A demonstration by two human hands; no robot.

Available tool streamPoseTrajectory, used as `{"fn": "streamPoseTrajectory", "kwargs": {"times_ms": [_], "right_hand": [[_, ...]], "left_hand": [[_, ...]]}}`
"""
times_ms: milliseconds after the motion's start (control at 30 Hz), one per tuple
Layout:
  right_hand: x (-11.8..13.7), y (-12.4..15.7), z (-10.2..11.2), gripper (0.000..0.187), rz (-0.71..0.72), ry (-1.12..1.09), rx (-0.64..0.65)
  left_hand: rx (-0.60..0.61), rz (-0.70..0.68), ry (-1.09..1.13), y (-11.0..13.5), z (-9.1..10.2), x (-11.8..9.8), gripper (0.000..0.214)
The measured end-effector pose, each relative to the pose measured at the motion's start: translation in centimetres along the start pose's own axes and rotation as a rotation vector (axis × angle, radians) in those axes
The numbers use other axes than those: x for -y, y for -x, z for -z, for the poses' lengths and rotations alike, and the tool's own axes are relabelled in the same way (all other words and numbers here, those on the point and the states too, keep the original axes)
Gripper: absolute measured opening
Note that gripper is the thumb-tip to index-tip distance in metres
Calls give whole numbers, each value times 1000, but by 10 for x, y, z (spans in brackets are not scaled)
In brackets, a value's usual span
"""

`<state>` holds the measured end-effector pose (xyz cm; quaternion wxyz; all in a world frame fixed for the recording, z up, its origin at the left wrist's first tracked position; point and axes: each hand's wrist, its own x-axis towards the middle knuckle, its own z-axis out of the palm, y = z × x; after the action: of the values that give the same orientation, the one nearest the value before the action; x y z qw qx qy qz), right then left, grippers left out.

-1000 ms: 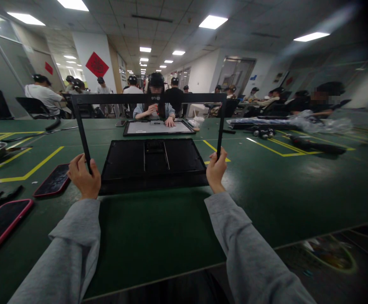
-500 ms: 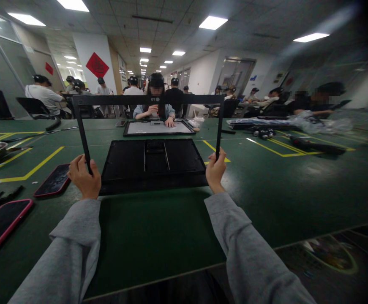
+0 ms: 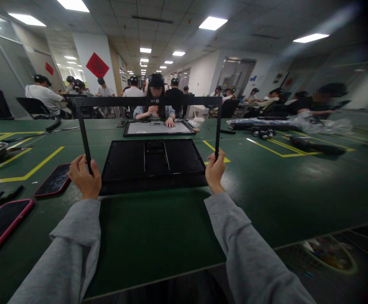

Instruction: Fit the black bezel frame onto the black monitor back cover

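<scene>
Frame (image 3: 148,101), thin and black with pale lettering on its top bar, stands raised over the bench (image 3: 158,236), the left hand's (image 3: 85,177) grip grasping its left upright and the right hand's (image 3: 215,171) grip grasping its right one. Both grips sit low on the uprights, so the top bar spans above and between them; whether the frame's lower side touches anything is unclear. Seen through it, a black panel (image 3: 125,158) lies back from the bench's near edge, with a pink-edged phone (image 3: 6,223) toward the left.
</scene>
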<state>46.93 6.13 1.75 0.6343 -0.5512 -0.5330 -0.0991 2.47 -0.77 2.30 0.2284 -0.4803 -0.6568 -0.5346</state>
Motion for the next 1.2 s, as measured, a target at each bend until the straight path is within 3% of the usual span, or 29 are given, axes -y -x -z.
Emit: {"fn": "streamPoseTrajectory", "kwargs": {"times_ms": [200,1200], "right_hand": [[2,0,1,39,-9,-5,12],[-10,0,-5,37,-36,44,67]], "left_hand": [[-32,-29,-42,1,-3,4,44],[71,15,-18,1,-8,10,42]]}}
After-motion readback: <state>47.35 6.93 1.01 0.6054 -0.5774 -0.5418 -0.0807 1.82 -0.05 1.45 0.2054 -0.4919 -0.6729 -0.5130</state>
